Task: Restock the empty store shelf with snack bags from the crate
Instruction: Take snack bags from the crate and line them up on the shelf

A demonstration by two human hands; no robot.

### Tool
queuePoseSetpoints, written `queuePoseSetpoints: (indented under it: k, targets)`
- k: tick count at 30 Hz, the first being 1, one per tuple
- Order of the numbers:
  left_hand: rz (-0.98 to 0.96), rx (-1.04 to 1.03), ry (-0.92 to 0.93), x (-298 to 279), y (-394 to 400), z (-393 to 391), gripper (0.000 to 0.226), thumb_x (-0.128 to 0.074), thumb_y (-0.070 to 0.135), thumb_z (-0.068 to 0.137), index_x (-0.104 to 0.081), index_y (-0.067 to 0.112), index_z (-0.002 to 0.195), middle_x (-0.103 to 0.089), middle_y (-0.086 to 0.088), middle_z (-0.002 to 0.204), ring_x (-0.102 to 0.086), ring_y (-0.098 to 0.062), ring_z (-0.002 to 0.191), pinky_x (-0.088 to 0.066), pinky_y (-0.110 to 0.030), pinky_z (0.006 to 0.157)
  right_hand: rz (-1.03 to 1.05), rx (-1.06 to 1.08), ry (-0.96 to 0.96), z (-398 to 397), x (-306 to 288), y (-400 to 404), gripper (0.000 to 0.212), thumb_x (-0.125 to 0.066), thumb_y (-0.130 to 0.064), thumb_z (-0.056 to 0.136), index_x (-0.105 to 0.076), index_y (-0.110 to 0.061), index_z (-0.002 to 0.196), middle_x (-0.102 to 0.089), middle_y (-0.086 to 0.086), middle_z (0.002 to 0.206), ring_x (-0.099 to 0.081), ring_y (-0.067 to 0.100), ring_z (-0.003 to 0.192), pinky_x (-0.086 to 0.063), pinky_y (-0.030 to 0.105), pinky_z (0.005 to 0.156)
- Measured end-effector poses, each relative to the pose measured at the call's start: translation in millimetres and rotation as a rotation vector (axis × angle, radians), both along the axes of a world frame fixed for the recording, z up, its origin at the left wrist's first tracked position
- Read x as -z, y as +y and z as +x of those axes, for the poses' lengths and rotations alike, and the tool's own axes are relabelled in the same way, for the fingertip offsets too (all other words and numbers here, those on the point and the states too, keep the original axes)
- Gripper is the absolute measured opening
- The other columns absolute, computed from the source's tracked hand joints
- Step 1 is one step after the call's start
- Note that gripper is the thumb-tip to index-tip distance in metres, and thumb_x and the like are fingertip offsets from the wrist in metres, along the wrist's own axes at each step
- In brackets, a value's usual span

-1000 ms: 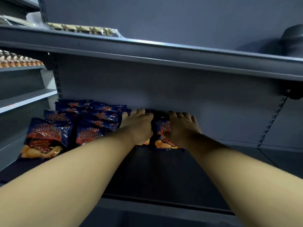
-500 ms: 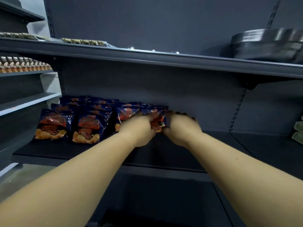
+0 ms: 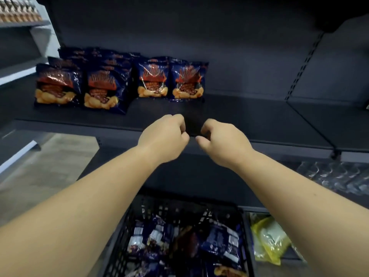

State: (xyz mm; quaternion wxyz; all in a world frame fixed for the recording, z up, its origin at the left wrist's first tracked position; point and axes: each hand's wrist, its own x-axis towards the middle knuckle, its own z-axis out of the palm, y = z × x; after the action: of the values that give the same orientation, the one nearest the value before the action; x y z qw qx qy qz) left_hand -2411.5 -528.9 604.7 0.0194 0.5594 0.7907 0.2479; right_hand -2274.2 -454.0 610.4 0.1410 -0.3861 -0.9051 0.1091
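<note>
— Both hands have come back off the bags since half a second ago; the left hand [image 3: 166,134] and right hand [image 3: 220,139] now hang over the near edge of the shelf [image 3: 249,120], fingers loosely curled, empty, close together but not touching.

— And the bags they were pressing?

— Those two snack bags [image 3: 169,79] now stand upright side by side at the far back of the shelf, free of the hands. Left of them, more bags of the same kind stand in rows, the front pair [image 3: 79,86] nearer the edge.

— Has the view changed too?

— It has tipped down. The black crate [image 3: 119,236] now shows at the near bottom, between the forearms, with dark blue snack bags [image 3: 217,242] lying jumbled inside.

— Anything else around?

— Yellow packets [image 3: 267,238] lie just right of the crate. Clear-wrapped goods [image 3: 335,176] sit on a lower shelf at right, too blurred to name. Far left, small bottles [image 3: 18,14] line a pale shelf.

— The room?

— Dark grey shelving with a plain back panel; grey floor [image 3: 46,168] shows at left. The right half of the shelf lies bare.
</note>
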Motion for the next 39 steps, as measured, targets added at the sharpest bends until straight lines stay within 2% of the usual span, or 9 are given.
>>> queuePoseSetpoints:
  k: [5,9,18,23,27,29,32,35,39]
  targets:
    - [-0.088,-0.010,-0.090,49,-11,-11,0.008,-0.049,0.030,0.093,-0.053,0.023,0.092,-0.052,0.009,0.085,-0.051,-0.012,0.075,-0.041,-0.032,0.061,-0.099,-0.005,-0.089,-9,42,-7,0.022,-0.049,-0.043,0.096,-0.049,-0.021,0.097,-0.057,-0.004,0.082,-0.056,0.021,0.076,-0.047,0.034,0.062]
    - [-0.215,0.013,-0.141,92,-21,-22,0.008,-0.049,0.030,0.093,-0.052,0.023,0.092,-0.053,0.008,0.088,-0.052,-0.016,0.079,-0.044,-0.033,0.064,-0.212,0.002,-0.179,-20,84,-14,0.023,-0.049,-0.045,0.095,-0.050,-0.021,0.095,-0.055,-0.004,0.082,-0.056,0.021,0.078,-0.044,0.032,0.061]
    - [-0.502,0.002,-0.231,192,-33,-46,0.018,-0.051,0.033,0.093,-0.054,0.022,0.106,-0.056,0.003,0.100,-0.054,-0.020,0.089,-0.050,-0.039,0.078,-0.417,0.026,-0.317,-36,177,-22,0.023,-0.051,-0.043,0.095,-0.051,-0.021,0.103,-0.056,-0.001,0.088,-0.054,0.022,0.080,-0.046,0.032,0.062]
    - [-0.710,0.009,-0.291,260,-51,-44,0.022,-0.052,0.031,0.094,-0.054,0.019,0.112,-0.059,-0.001,0.104,-0.055,-0.022,0.091,-0.047,-0.033,0.074,-0.547,0.017,-0.442,-28,237,-37,0.028,-0.049,-0.039,0.097,-0.051,-0.018,0.115,-0.060,0.004,0.099,-0.050,0.023,0.082,-0.037,0.031,0.062]
    - [-0.925,0.031,-0.312,311,-73,-38,0.031,-0.053,0.033,0.094,-0.051,0.017,0.120,-0.056,-0.005,0.112,-0.054,-0.023,0.096,-0.049,-0.034,0.079,-0.649,-0.017,-0.526,-21,287,-51,0.039,-0.048,-0.039,0.098,-0.048,-0.013,0.127,-0.062,0.008,0.113,-0.057,0.028,0.100,-0.041,0.031,0.068]
    - [-1.019,0.025,-0.333,332,-83,-35,0.041,-0.054,0.035,0.093,-0.046,0.017,0.129,-0.052,-0.008,0.124,-0.053,-0.026,0.107,-0.048,-0.035,0.086,-0.673,-0.040,-0.573,-19,308,-58,0.051,-0.048,-0.041,0.098,-0.040,-0.010,0.138,-0.061,0.009,0.115,-0.058,0.029,0.102,-0.045,0.033,0.070]
    - [-1.124,-0.009,-0.379,362,-96,-30,0.060,-0.057,0.034,0.092,-0.032,0.016,0.143,-0.040,-0.012,0.142,-0.044,-0.029,0.125,-0.042,-0.036,0.097,-0.762,-0.060,-0.625,-17,339,-67,0.050,-0.051,-0.043,0.097,-0.040,-0.015,0.137,-0.060,0.010,0.118,-0.058,0.030,0.103,-0.050,0.036,0.077]
    - [-1.212,-0.031,-0.420,388,-104,-23,0.071,-0.061,0.033,0.090,-0.022,0.016,0.147,-0.033,-0.013,0.146,-0.039,-0.031,0.129,-0.041,-0.038,0.099,-0.845,-0.085,-0.688,-12,367,-77,0.051,-0.056,-0.041,0.094,-0.040,-0.017,0.136,-0.058,0.011,0.120,-0.059,0.028,0.101,-0.051,0.035,0.081]
    - [-1.297,0.061,-0.505,412,-110,-14,0.083,-0.065,0.040,0.085,-0.018,0.018,0.149,-0.030,-0.013,0.149,-0.039,-0.032,0.129,-0.043,-0.037,0.098,-0.891,-0.241,-0.856,-5,398,-94,0.073,-0.067,-0.031,0.089,-0.027,-0.018,0.148,-0.040,0.011,0.142,-0.048,0.031,0.122,-0.046,0.039,0.094]
